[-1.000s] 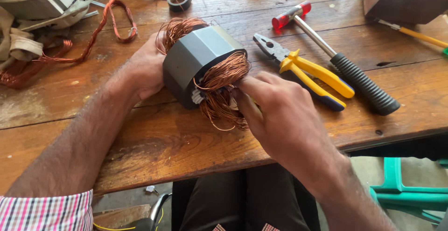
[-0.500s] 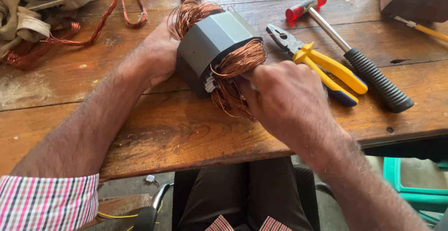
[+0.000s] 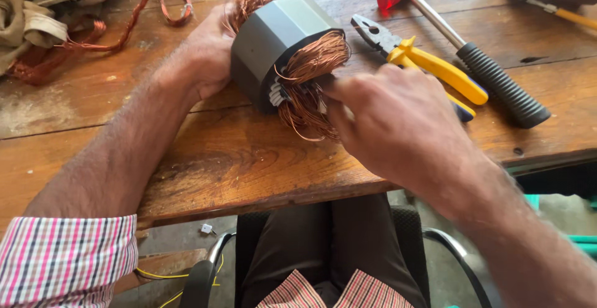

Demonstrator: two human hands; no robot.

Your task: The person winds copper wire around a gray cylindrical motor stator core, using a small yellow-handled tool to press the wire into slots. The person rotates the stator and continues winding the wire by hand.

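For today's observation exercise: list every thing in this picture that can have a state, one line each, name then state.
Stator: lying on its side on the table, copper windings spilling from its end.
Left hand: steadying the stator's far side.
Right hand: fingers at the windings.
Pliers: lying flat, shut.
Hammer: lying flat, untouched.
Loose copper coil: lying apart.

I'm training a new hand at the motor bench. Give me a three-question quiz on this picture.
1. True or false: the left hand steadies the grey stator.
2. What does the right hand work at? A) copper winding B) hammer C) pliers
3. Which tool lies nearer the stator, the yellow-handled pliers or the red-headed hammer?

Key: 1 true; 2 A, the copper winding; 3 the pliers.
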